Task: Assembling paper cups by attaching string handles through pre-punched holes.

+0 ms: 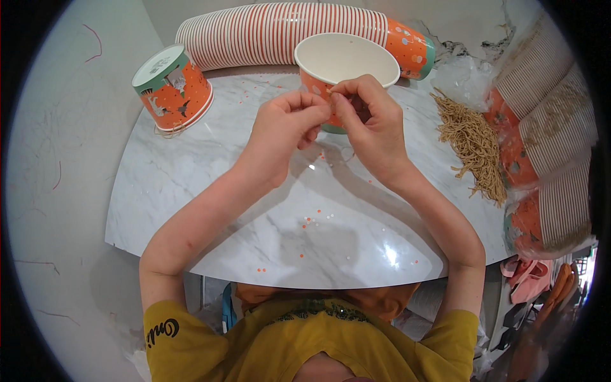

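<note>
An orange and green paper cup (349, 60) with a white inside stands mouth up behind my hands. My left hand (287, 130) is closed in a pinch in front of its near wall. My right hand (374, 124) pinches just beside it, thumb against forefinger. A bit of tan twine (330, 94) shows at the right fingertips; the rest of it is mostly hidden by my fingers. To the right lies a loose pile of cut tan twine (474, 143). At the left another printed paper cup (172, 89) rests upside down, with twine at its rim.
A long nested stack of paper cups (280, 35) lies along the back of the marble-patterned table (210, 165). Bagged cup stacks (541, 140) crowd the right side, near crumpled clear plastic (464, 79). Small orange and white paper dots (309, 221) are scattered on the tabletop.
</note>
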The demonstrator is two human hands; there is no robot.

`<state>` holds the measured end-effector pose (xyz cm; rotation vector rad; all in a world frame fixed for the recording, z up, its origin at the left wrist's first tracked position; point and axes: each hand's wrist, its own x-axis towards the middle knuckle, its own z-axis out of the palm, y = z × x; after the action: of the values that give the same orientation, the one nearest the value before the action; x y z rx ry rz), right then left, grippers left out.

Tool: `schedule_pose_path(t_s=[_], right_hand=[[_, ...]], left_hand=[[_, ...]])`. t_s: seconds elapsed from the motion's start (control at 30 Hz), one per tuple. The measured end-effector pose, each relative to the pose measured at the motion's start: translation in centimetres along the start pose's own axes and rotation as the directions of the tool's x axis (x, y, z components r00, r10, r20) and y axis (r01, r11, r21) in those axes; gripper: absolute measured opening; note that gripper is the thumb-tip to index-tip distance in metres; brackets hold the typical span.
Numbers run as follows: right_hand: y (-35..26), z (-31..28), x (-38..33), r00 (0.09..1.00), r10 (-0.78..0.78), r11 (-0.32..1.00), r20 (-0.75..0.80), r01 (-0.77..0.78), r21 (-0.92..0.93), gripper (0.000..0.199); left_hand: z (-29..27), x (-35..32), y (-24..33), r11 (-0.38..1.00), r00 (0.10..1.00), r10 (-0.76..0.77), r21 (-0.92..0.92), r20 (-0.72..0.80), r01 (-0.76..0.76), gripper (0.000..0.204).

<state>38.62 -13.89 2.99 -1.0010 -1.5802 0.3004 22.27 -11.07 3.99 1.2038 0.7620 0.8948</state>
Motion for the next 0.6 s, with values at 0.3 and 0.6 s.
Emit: schedule_pose_path(t_s=[0.3,0.6], right_hand=[[0.2,-0.1,0.0,1.000,-0.023,0.997,0.018,0.024,-0.077,0.005],[0.0,-0.1,0.0,0.995,0.097,0.988,0.014,-0.098,0.118,0.004]], left_hand=[[0.4,0.5,-1.3,0.724,0.792,0.610,0.416,-0.015,-0.550,0.008],[-0.4,0.7,-0.7,0.998,0.999,0.040,-0.055,0.030,-0.039,0.019]])
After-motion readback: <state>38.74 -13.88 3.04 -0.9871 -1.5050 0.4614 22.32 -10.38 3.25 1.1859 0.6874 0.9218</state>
